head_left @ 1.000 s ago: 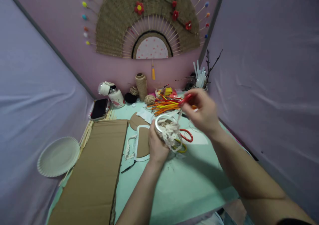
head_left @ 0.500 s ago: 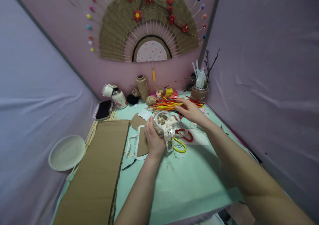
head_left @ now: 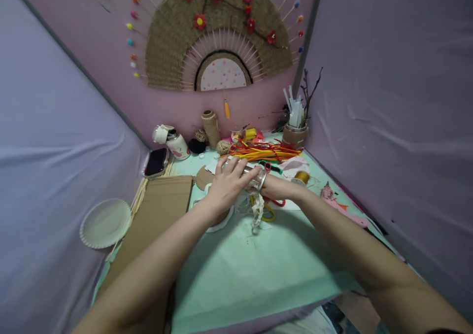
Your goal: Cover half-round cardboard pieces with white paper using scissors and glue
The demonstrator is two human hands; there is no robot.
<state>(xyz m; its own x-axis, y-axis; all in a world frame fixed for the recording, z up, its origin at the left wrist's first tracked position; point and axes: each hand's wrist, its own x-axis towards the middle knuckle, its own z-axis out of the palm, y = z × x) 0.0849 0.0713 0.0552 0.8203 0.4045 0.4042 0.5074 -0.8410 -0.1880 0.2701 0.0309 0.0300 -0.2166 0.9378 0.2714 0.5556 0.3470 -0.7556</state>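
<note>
My left hand [head_left: 228, 182] is wrapped over a clear glass jar [head_left: 260, 178], which lies tilted on its side with its mouth to the right. At that mouth is my right hand [head_left: 276, 187]; its fingers are hidden in or behind the jar. White lace trim [head_left: 257, 212] hangs down from the jar's opening. Beneath it on the table are yellow-handled scissors [head_left: 269, 216], and a red handle [head_left: 280, 202] shows just under my right wrist. A white-edged piece [head_left: 220, 224] lies partly covered below my left hand.
Orange, red and yellow pipe cleaners [head_left: 268, 151] lie behind the jar. Cardboard [head_left: 162, 211], a paper plate [head_left: 105, 223] and a phone [head_left: 155, 162] are at left. Twine [head_left: 210, 129] and a bottle [head_left: 178, 146] stand behind; gold thread [head_left: 302, 177] and pink pliers [head_left: 343, 211] lie right.
The jar has gone from upright to tilted on its side, mouth rightward. My left hand has shifted over it. My right hand has moved from the pipe cleaners down to the jar's mouth.
</note>
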